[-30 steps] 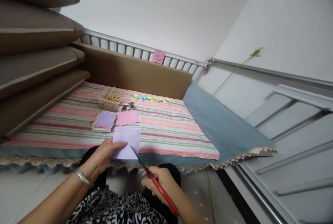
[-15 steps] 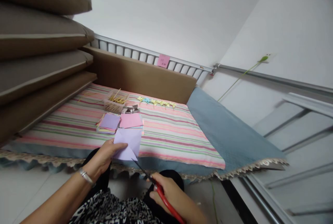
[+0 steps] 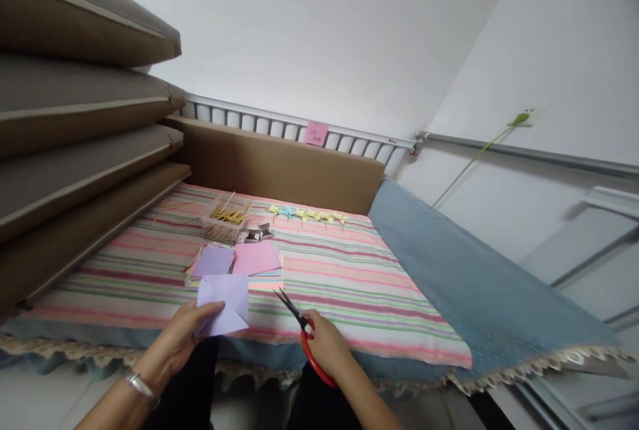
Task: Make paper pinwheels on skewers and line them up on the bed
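Note:
My left hand (image 3: 187,330) pinches a lilac paper square (image 3: 227,300) by its left side, thumb on top; slits run inward from its corners. My right hand (image 3: 327,347) grips red-handled scissors (image 3: 294,313) with dark blades, their tips slightly parted and clear of the paper. Just beyond the square lie a stack of paper topped with lilac (image 3: 213,261) and a stack topped with pink (image 3: 257,257).
A clear plastic box (image 3: 219,230) holds thin wooden sticks, beside a small silvery packet (image 3: 254,233). Several yellow and blue paper pinwheels (image 3: 309,216) lie in a row on the striped cloth (image 3: 349,270). Brown cushions (image 3: 90,144) are piled at the left.
The scissors have come away from the lilac square and moved up and right, onto the striped cloth's side. My left hand has shifted the square left and lower.

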`<act>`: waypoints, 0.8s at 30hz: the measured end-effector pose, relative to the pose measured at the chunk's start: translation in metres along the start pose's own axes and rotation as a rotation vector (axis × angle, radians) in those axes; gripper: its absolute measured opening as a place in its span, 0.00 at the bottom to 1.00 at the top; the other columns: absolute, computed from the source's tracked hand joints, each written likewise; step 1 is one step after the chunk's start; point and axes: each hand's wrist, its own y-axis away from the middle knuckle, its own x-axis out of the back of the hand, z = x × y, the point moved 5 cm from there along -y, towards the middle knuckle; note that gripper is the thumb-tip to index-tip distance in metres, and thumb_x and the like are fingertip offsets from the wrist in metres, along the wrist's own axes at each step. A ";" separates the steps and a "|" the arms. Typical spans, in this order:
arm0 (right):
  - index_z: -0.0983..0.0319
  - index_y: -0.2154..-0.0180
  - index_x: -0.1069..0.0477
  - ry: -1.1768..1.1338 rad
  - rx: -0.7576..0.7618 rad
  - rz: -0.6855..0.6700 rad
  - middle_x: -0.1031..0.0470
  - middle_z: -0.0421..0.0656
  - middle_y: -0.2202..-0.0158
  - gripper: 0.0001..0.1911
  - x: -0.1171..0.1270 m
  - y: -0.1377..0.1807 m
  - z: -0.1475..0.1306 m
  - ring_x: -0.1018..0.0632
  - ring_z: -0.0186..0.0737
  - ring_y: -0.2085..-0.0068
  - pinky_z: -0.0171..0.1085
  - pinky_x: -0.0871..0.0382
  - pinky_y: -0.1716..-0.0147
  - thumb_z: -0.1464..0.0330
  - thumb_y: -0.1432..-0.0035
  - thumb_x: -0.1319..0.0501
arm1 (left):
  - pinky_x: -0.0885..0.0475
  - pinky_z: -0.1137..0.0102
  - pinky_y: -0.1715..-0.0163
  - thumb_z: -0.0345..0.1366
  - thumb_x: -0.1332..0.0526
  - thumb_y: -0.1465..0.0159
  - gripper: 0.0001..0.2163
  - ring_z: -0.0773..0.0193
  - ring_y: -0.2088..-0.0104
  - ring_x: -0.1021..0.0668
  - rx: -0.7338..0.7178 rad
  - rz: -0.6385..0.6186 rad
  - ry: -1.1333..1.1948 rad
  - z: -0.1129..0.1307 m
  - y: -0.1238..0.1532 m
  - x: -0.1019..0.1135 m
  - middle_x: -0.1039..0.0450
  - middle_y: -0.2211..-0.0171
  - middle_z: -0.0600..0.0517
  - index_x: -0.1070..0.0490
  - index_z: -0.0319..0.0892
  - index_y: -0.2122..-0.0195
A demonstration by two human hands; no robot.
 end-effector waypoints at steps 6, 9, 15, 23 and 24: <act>0.60 0.52 0.31 0.041 0.017 0.044 0.24 0.50 0.57 0.19 -0.020 -0.095 -0.031 0.24 0.48 0.56 0.38 0.36 0.59 0.72 0.47 0.43 | 0.24 0.66 0.67 0.30 0.31 0.52 0.13 0.55 0.69 0.19 0.039 0.023 -0.011 -0.004 -0.025 -0.004 0.19 0.68 0.43 0.25 0.35 0.64; 0.62 0.50 0.32 0.021 0.039 0.033 0.27 0.53 0.53 0.21 -0.026 -0.133 -0.045 0.27 0.51 0.51 0.42 0.37 0.54 0.72 0.47 0.42 | 0.25 0.65 0.65 0.30 0.31 0.52 0.13 0.54 0.69 0.19 0.045 0.015 -0.004 -0.003 -0.028 -0.005 0.19 0.68 0.43 0.24 0.35 0.64; 0.65 0.53 0.28 -0.194 0.091 -0.001 0.27 0.54 0.50 0.18 -0.008 -0.141 -0.076 0.29 0.50 0.47 0.44 0.38 0.49 0.74 0.47 0.42 | 0.28 0.68 0.69 0.33 0.30 0.54 0.13 0.58 0.73 0.21 0.010 -0.010 -0.083 0.007 -0.025 -0.004 0.20 0.72 0.44 0.23 0.35 0.67; 0.61 0.53 0.27 -0.600 0.130 -0.102 0.22 0.44 0.60 0.18 0.039 -0.055 -0.126 0.24 0.32 0.78 0.31 0.30 0.78 0.69 0.48 0.39 | 0.34 0.71 0.75 0.33 0.32 0.56 0.07 0.62 0.80 0.27 -0.138 -0.159 -0.449 0.001 -0.033 -0.028 0.24 0.81 0.51 0.23 0.36 0.77; 0.61 0.53 0.27 -0.622 0.128 -0.103 0.23 0.44 0.58 0.19 0.040 -0.046 -0.129 0.25 0.30 0.80 0.30 0.31 0.80 0.70 0.50 0.38 | 0.35 0.71 0.76 0.33 0.33 0.55 0.06 0.62 0.80 0.27 -0.160 -0.200 -0.490 0.001 -0.031 -0.032 0.24 0.81 0.51 0.23 0.36 0.77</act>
